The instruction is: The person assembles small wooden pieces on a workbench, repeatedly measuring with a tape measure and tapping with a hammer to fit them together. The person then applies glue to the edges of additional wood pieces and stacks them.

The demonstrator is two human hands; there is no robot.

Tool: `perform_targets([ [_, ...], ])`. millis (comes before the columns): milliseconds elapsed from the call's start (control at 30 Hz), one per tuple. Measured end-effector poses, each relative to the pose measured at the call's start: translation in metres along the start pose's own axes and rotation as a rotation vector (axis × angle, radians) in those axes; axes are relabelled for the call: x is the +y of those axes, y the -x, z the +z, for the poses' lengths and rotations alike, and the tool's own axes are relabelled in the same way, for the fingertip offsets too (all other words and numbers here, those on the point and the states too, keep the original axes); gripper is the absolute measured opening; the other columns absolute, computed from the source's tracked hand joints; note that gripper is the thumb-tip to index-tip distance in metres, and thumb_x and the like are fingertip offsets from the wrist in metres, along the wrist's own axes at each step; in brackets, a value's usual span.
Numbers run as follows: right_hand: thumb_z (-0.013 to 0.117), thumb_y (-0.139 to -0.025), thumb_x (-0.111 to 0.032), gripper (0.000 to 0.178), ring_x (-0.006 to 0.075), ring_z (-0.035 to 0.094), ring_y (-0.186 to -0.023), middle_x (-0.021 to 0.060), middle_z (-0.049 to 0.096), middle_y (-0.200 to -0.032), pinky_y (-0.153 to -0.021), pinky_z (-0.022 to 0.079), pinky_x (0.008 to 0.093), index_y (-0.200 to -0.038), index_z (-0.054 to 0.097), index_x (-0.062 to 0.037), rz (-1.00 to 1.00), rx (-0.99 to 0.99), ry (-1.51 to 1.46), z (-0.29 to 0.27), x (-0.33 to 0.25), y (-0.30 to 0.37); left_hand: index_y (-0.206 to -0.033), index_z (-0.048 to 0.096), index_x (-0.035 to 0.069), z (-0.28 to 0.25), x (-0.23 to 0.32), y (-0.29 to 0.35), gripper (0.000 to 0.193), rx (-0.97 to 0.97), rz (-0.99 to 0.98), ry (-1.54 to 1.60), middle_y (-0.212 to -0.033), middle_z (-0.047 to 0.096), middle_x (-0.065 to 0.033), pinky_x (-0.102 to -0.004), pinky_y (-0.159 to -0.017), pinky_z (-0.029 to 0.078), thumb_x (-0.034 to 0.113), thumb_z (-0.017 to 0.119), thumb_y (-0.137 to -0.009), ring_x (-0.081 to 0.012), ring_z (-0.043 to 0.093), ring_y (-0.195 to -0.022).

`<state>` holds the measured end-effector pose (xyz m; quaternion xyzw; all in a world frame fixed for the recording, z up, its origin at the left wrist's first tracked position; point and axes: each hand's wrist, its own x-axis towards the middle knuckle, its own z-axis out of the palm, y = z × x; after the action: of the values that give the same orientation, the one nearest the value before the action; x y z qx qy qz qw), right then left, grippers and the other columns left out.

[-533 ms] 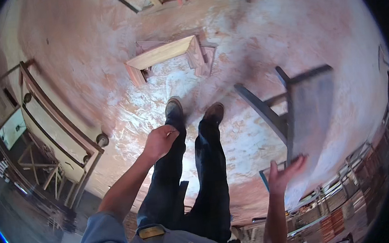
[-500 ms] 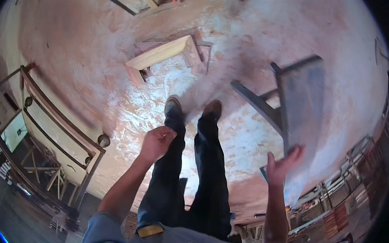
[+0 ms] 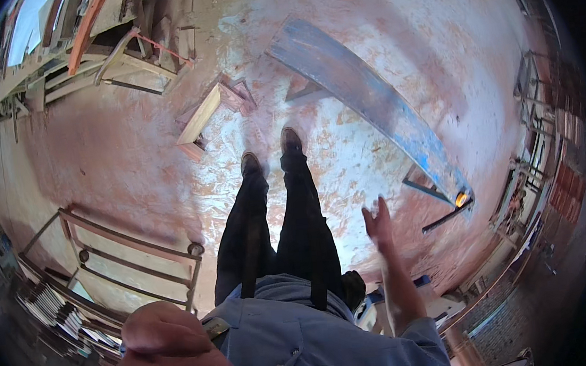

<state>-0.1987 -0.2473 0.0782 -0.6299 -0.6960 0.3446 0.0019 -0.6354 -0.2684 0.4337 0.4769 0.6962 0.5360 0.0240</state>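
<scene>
My left hand (image 3: 172, 354) is raised close in front of my shirt at the lower left, its fingers curled closed. What it holds, if anything, is hidden. My right hand (image 3: 379, 228) hangs low to the right of my legs with fingers apart and nothing in them. Nearest to it is a long, worn blue bench (image 3: 376, 99), which stands apart from the hand. A small orange thing (image 3: 461, 199) sits at the bench's near end. On the floor ahead of my shoes lies an angled pale wooden piece (image 3: 202, 115).
To the left stands a low metal frame with wheels (image 3: 126, 229). Lumber and a curved wooden piece with a red cord (image 3: 114, 56) are heaped at the far left. More timber (image 3: 514, 198) lines the right side. The floor (image 3: 322, 201) is dusty and stained.
My left hand has come up from beside my legs toward my chest. The right hand is still open. My view has turned, so the whole bench now shows, and the lumber heap appears.
</scene>
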Motion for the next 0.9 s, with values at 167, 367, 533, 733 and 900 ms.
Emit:
perform_targets([
  [167,0.071,-0.086,-0.04,0.077,0.0384,0.065,-0.105,0.0268,0.065,-0.114,-0.089,0.051,0.0439,-0.139,0.042,0.0083,0.559,-0.13,0.075,0.031,0.076,0.192,-0.085,0.045,0.016,-0.002,0.027,0.032,0.019,0.059,0.007,0.065,-0.084,0.042,0.0016,-0.033,-0.072,0.042,0.028,0.059,-0.089,-0.0122,0.046,-0.082],
  [367,0.07,-0.087,-0.036,0.073,0.0368,0.065,-0.105,0.0262,0.067,-0.111,-0.089,0.052,0.0418,-0.139,0.043,0.0081,0.645,-0.149,-0.071,0.054,0.055,0.257,-0.086,0.044,0.016,-0.018,0.061,0.042,0.014,-0.141,0.138,0.005,-0.079,0.035,0.0023,-0.026,-0.068,0.038,0.026,0.043,-0.095,-0.0113,0.042,-0.074],
  [533,0.067,-0.091,-0.03,0.068,0.0279,0.065,-0.103,0.023,0.064,-0.121,-0.087,0.053,0.0364,-0.143,0.04,0.0047,0.599,-0.054,-0.365,0.047,0.021,0.239,-0.087,0.049,0.013,-0.022,0.091,0.066,0.008,-0.227,0.236,0.061,-0.083,0.042,-0.0015,-0.0281,-0.069,0.041,0.019,0.048,-0.091,-0.0147,0.048,-0.076],
  [733,0.067,-0.092,-0.031,0.068,0.0242,0.065,-0.096,0.0227,0.063,-0.121,-0.083,0.053,0.0348,-0.144,0.04,0.0043,0.577,0.086,-0.513,0.053,0.058,0.283,-0.088,0.058,0.008,-0.013,0.128,0.123,0.005,-0.402,0.415,0.304,-0.09,0.055,-0.0072,-0.0333,-0.073,0.048,0.008,0.059,-0.083,-0.02,0.057,-0.081],
  [900,0.067,-0.092,-0.03,0.067,0.0181,0.063,-0.084,0.0194,0.064,-0.117,-0.068,0.053,0.0314,-0.143,0.04,0.0047,0.689,0.144,-0.511,0.087,0.148,0.371,-0.094,0.062,-0.001,0.03,0.123,0.191,0.017,-0.681,0.002,0.43,-0.097,0.063,-0.0142,-0.0353,-0.077,0.052,0.002,0.068,-0.078,-0.0237,0.063,-0.088],
])
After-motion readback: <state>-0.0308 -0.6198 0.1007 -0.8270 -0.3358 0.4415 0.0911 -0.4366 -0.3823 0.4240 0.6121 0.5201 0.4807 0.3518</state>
